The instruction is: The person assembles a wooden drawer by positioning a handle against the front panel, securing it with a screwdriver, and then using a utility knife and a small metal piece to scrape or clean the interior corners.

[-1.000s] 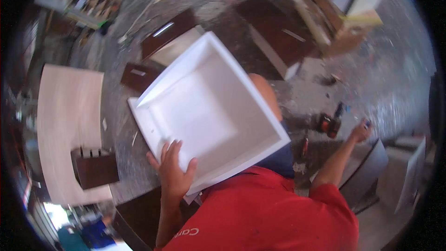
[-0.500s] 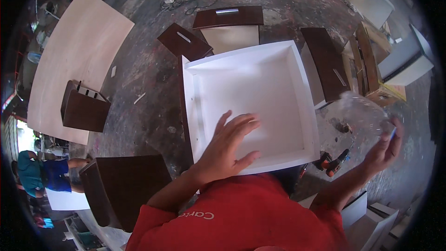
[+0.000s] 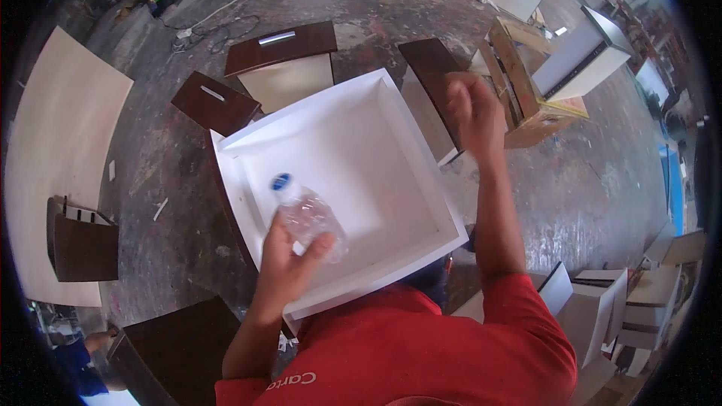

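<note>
A white open drawer box (image 3: 353, 143) lies in front of me on the concrete floor, tilted toward me. My left hand (image 3: 286, 271) grips a clear plastic bottle (image 3: 307, 214) with a blue cap, held over the drawer's inside near its left wall. My right hand (image 3: 470, 109) hovers over the drawer's right wall, fingers curled into a loose fist with nothing visible in it. My red shirt fills the lower edge and hides the drawer's near corner.
Dark brown panels (image 3: 282, 41) (image 3: 214, 101) lie beyond the drawer. A big pale board (image 3: 53, 143) and a brown box (image 3: 83, 244) are at left. A wooden crate (image 3: 526, 83) and white cabinets (image 3: 602, 308) stand right. A person in blue (image 3: 75, 353) is lower left.
The bottle went from my right hand, out at the right, into my left hand, which left the drawer's bottom. My right hand swung up over the drawer's right wall.
</note>
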Available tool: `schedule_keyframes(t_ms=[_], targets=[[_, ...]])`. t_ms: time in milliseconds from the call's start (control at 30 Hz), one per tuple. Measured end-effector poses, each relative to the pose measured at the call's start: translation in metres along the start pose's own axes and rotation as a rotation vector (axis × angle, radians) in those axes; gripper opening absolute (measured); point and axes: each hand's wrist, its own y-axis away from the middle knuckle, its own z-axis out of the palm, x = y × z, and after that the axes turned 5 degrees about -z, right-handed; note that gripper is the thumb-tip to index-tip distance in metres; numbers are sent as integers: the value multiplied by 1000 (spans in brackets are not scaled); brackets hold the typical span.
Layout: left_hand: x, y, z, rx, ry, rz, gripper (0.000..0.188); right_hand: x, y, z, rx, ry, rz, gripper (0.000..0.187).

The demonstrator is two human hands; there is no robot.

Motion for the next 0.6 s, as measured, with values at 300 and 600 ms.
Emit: schedule_keyframes(t_ms=[300, 600], targets=[[-1, -21, -8, 80, 151, -124, 49, 297, -15, -50, 24, 787, 326, 36], [-14, -52, -8, 129, 431, -253, 46, 343, -37, -58, -53, 772, 373, 56]])
